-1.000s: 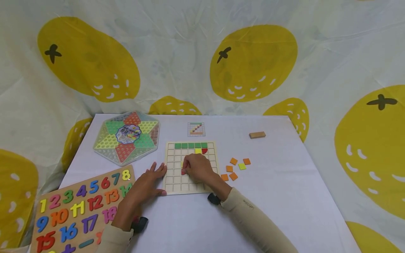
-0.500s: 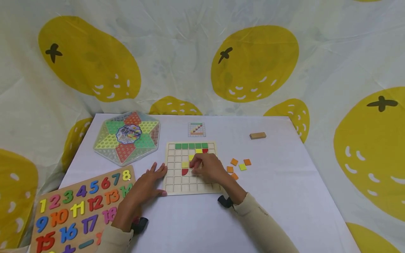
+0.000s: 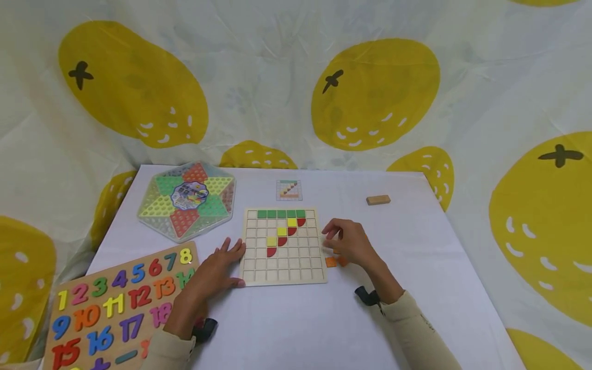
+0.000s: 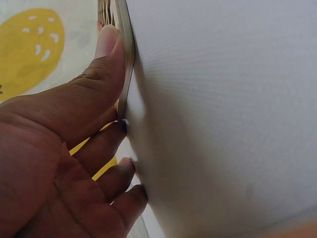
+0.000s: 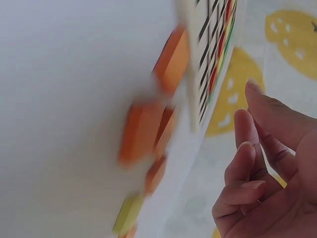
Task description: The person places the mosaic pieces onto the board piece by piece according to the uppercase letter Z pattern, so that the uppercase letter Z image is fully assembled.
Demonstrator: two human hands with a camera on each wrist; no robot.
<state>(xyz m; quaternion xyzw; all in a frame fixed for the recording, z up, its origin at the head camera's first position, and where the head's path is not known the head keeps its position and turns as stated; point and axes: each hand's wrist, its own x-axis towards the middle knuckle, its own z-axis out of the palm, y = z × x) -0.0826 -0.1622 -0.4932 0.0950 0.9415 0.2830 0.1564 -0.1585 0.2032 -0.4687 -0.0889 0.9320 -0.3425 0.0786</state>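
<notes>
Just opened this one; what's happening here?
A person's left hand touches the left edge of a wooden grid board. The right hand, seemingly holding nothing, hovers near loose orange tiles. Green squares form a row; yellow squares and red pieces step diagonally below. A small card beyond shows a similar design with orange along the bottom.

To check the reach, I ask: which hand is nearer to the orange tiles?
Right. The right hand hovers at the orange tiles, partly hiding them in the head view; the left hand is across the grid board, at its left edge.
</notes>
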